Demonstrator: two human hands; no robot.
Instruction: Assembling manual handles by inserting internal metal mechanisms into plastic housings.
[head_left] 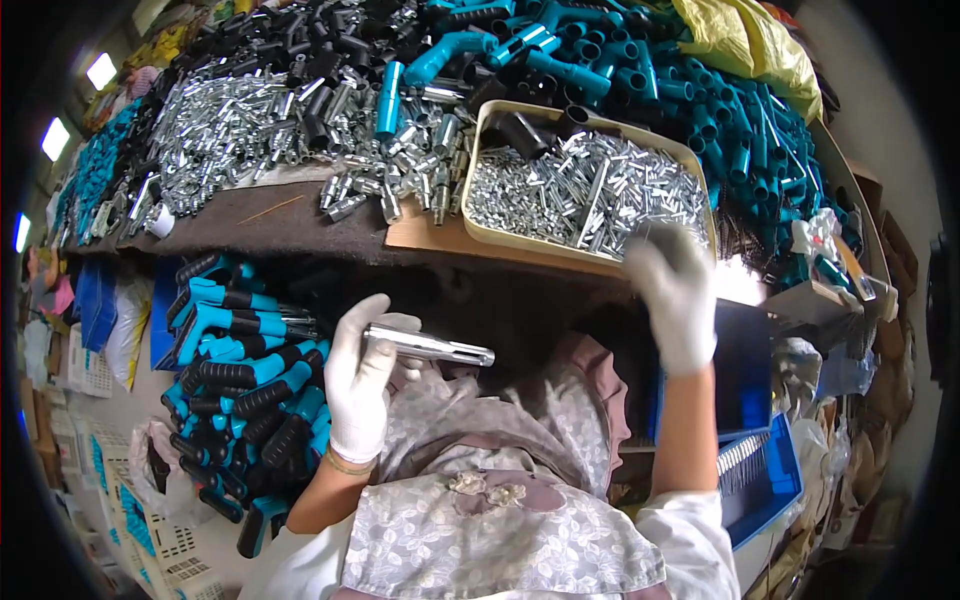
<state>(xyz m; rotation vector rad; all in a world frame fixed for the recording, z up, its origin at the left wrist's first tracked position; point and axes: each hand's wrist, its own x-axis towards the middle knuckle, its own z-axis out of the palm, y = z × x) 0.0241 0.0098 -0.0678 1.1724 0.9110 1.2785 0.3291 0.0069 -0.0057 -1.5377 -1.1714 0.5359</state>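
Observation:
My left hand (357, 392), in a white glove, is closed around a shiny metal tube (440, 347) with a slot near its free end. The tube lies nearly level above my lap and points right. Over the front right corner of a cream tray (535, 246) is my right hand (678, 305), gloved too. Its fingers are blurred and shaded, so I cannot tell what they hold. Small silver pins and fittings (620, 190) fill the tray, with a black sleeve (522, 135) lying on top at the back left.
Teal tubes (755, 140) are heaped behind and right of the tray. Loose metal parts (215, 130) cover the bench to its left. Teal-and-black handled pieces (255, 370) are piled below the bench at left. A blue bin (765, 470) with metal pieces stands at lower right.

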